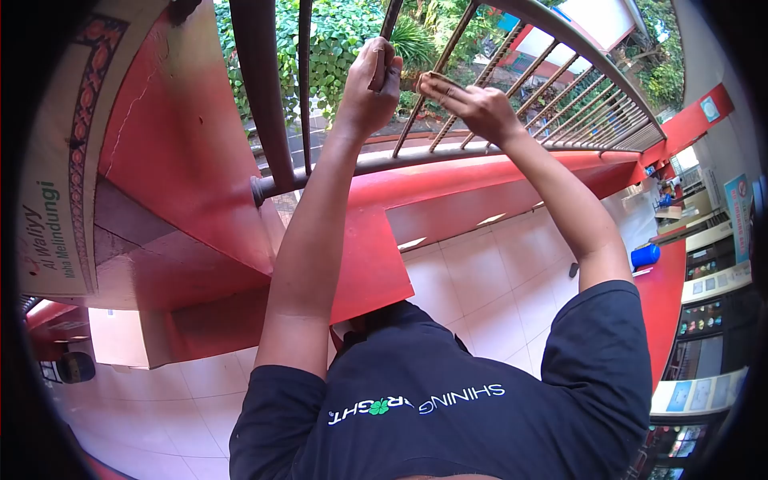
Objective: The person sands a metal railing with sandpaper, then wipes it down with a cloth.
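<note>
My left hand (373, 90) is closed at an upright bar (390, 22) of the metal railing, with a dark brown folded piece (379, 72) pinched between thumb and fingers. To its right, my right hand (480, 108) reaches in with fingers extended and pressed together against a thin brown folded sheet (440, 78), which looks like sandpaper. That sheet lies against the neighbouring bar (424, 94). The railing's bars look brown and rough, and a thicker dark post (264, 96) stands left of my left hand.
A red ledge (472, 174) runs under the railing, joining a red pillar (188, 136) on the left. Green plants (264, 60) grow behind the bars. On the tiled floor (480, 276) stands a cardboard box (120, 336). A blue object (645, 255) sits at right.
</note>
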`<state>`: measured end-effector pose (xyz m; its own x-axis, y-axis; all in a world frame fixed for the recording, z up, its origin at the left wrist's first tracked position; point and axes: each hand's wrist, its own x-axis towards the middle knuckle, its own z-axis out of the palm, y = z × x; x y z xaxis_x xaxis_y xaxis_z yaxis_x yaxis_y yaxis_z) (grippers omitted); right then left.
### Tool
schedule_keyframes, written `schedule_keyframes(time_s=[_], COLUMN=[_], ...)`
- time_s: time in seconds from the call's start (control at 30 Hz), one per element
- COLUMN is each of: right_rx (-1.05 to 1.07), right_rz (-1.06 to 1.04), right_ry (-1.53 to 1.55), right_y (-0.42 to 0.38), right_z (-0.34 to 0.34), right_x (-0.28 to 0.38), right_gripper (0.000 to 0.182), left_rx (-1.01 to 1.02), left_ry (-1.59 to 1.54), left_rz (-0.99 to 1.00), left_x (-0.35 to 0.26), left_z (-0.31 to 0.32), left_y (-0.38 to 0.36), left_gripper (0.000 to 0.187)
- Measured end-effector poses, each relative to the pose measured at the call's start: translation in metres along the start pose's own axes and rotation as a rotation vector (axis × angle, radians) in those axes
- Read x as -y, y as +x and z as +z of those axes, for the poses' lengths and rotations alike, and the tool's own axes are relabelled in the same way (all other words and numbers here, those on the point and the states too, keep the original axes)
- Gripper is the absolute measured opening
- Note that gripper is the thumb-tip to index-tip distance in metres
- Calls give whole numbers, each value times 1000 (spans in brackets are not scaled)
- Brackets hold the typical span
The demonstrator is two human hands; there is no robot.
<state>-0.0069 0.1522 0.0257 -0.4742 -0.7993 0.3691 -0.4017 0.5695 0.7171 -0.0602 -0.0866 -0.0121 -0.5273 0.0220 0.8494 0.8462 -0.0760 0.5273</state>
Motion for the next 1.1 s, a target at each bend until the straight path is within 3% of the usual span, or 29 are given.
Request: schedule_keyframes(time_s=[0.1, 0.13, 0.17, 0.23, 0.33, 0.43, 0.53, 0.57, 0.63, 0.7, 0.73, 0.83, 0.87, 0.97, 1.07, 1.1], right_rx=[-99, -91, -306, -373, 39, 84, -166, -355, -203, 112, 134, 125, 152, -108, -71, -8], right_rz=[60, 191, 261, 244, 72, -52, 210, 234, 325, 152, 152, 75, 113, 337, 432, 276], right_ry=[-121, -228, -224, -161, -3, 9, -119, -58, -85, 83, 124, 109, 63, -97, -84, -40], right_y=[8, 21, 29, 39, 11, 0, 24, 35, 20, -9, -25, -33, -27, 4, -11, -18], right_z=[-3, -25, -24, -28, 2, 9, -17, -22, -2, 26, 44, 54, 44, 9, 34, 41], right_x=[-22, -34, -56, -64, -8, 11, -33, -41, -14, 33, 63, 79, 62, 21, 49, 68], right_gripper=[60, 55, 51, 52, 54, 55, 59, 62, 58, 55, 55, 54, 53, 57, 60, 57], left_rx=[24, 20, 21, 23, 17, 2, 3, 6, 15, 7, 10, 7, 18, 31, 9, 9], left_ry=[12, 12, 18, 29, 55, 27, 34, 38, 5, 46, 66, 84, 106, 128, 150, 153], left_rz=[-18, -22, -20, -13, -15, 1, 34, 28, -33, 17, 33, 34, 22, 8, -7, -10], left_x=[4, 3, 0, -2, -3, 0, -1, -3, -8, -1, 0, 0, -1, 3, -2, -2], left_z=[-1, -1, -1, -2, -1, 0, 0, 0, 0, 0, -1, -1, -1, -2, 0, -1], left_y=[1, 1, 1, 1, 1, 1, 0, 0, 0, 2, 2, 0, 0, 0, 2, 1], left_gripper=[11, 11, 11, 11, 11, 13, 13, 13, 13, 15, 15, 15, 15, 15, 12, 12])
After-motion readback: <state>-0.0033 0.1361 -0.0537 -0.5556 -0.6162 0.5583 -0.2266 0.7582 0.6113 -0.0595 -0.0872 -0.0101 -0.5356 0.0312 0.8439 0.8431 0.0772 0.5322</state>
